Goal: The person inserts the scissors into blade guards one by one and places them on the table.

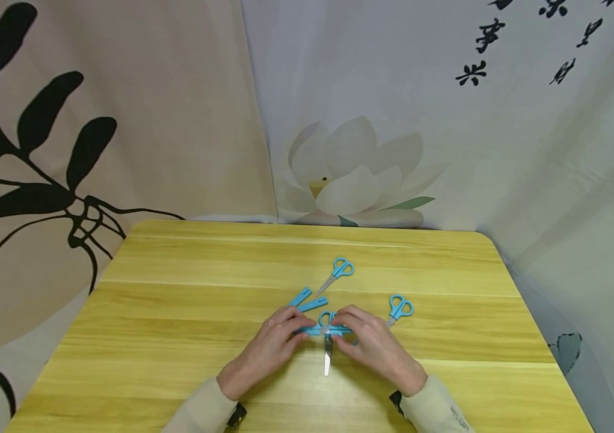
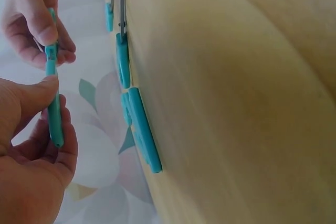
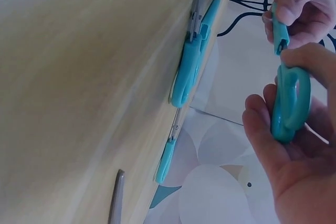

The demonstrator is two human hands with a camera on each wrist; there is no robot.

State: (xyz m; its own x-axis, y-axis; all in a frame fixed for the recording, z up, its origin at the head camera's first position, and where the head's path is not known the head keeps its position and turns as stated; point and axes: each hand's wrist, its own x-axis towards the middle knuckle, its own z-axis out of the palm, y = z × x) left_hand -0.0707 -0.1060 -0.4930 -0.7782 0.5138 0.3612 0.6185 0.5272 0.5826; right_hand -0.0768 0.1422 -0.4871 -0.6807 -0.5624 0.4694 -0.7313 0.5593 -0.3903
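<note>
Between both hands, a pair of scissors with light blue handles point(image 3: 295, 103) is held sideways above the table, its blades largely inside a light blue sheath point(image 2: 55, 121). My left hand point(image 1: 276, 337) pinches the sheath between thumb and fingers. On the other side, my right hand point(image 1: 376, 343) grips the scissors by the handle loops. Below them, another pair of scissors point(image 1: 327, 359) lies with its blades toward me, its handles partly hidden behind the held pair.
Two loose blue sheaths point(image 1: 314, 304) lie just beyond my left hand. Farther back are scissors point(image 1: 343, 267) with blue handles, and one more pair point(image 1: 401, 307) rests beyond my right hand. The wooden table point(image 1: 177, 313) meets a printed curtain point(image 1: 204, 120) at its far edge.
</note>
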